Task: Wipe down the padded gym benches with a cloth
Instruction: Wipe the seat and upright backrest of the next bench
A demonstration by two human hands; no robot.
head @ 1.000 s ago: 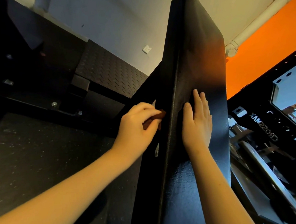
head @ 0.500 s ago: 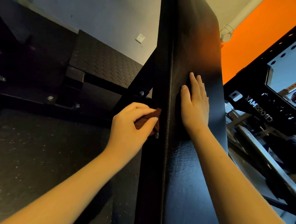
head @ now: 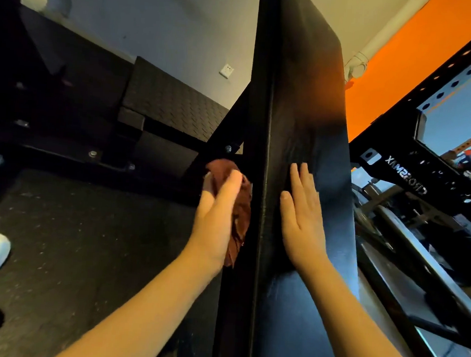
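Left hand (head: 218,218): fingers nearly straight and together, pressing a bunched rust-brown cloth (head: 241,206) against the left side edge of the upright bench pad (head: 302,99); the cloth's tail hangs below the palm. Right hand (head: 300,221): laid flat on the pad's front face near its left edge, holding nothing. Pad: black grained vinyl, seam along the edge, rounded top corner, orange sheen. Black perforated rack (head: 396,149) to the right carries white lettering CROSSMAX, seen reversed

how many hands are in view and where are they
2. The left hand presses a brown cloth against the side edge of the upright bench pad; the right hand lies flat on the pad's front face. No other hand shows.
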